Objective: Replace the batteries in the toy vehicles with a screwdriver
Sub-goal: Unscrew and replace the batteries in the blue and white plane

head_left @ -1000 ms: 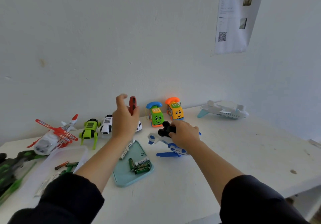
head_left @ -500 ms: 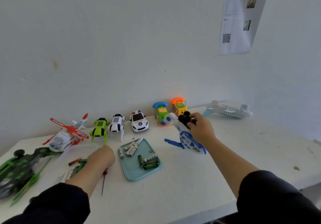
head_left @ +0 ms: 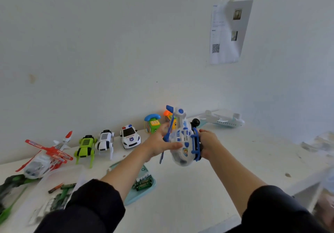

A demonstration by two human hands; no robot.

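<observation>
A white and blue toy helicopter (head_left: 183,138) is held up above the white table (head_left: 189,187), nose toward me and tail pointing up. My left hand (head_left: 157,144) holds its left side with the thumb across the body. My right hand (head_left: 207,145) grips its right side by the blue skid. Several green batteries (head_left: 143,184) lie on a light blue tray (head_left: 137,195), partly hidden by my left forearm. No screwdriver shows in this view.
Toys line the wall: a red and white helicopter (head_left: 45,157), a green robot dog (head_left: 85,147), a white robot dog (head_left: 105,141), a police car (head_left: 129,136), a green phone car (head_left: 152,123), a white plane (head_left: 223,120). A clear box (head_left: 54,193) holds batteries at left.
My left hand left the table near the tray and came up to the helicopter. Both hands now hold the helicopter, which has been lifted and turned tail-up.
</observation>
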